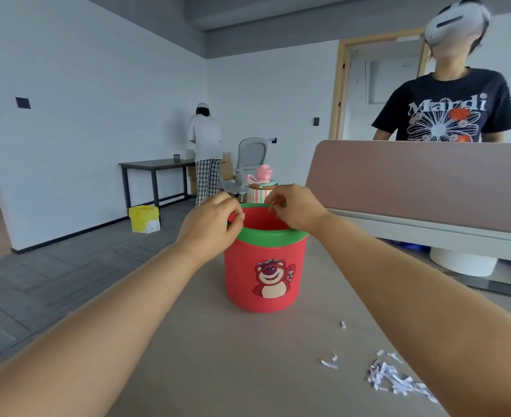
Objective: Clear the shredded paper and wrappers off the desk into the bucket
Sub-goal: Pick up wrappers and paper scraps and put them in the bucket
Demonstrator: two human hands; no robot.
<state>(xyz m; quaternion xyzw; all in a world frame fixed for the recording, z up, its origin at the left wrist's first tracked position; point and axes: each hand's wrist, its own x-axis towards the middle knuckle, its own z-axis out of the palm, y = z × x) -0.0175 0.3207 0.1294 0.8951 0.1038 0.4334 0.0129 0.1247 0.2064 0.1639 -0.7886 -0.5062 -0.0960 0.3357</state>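
Shredded paper (395,379): heaped on the near right part of the desk (218,356), just beside the right forearm and partly hidden by it. Lay well apart from both hands, back toward the wearer and to the right. Spread as a loose drift, long axis slanting from upper left to lower right toward the desk's near edge. Stray scraps (329,362) just left of the heap; lone scrap (343,324) between heap and bucket. No wrappers made out anywhere on the visible desk.

Bucket (263,266): upright in mid-desk, ahead of the heap, bear picture facing the wearer, inside wall barely seen and contents hidden. Left hand (212,221): curled at the left of the green rim (272,236), thumb and fingers pinching it. Right hand (296,210): curled over the far side of the same rim, fingertips seemingly nipping it too. Nothing loose seen in either hand.

Judged the right hand the nearer to the heap: only needed to let go and draw back along its own forearm, down to the desk. Left hand would have had to cross over. Best gathered along the drift's length rather than across it, thin strips being apt to scatter and slip off the near edge.
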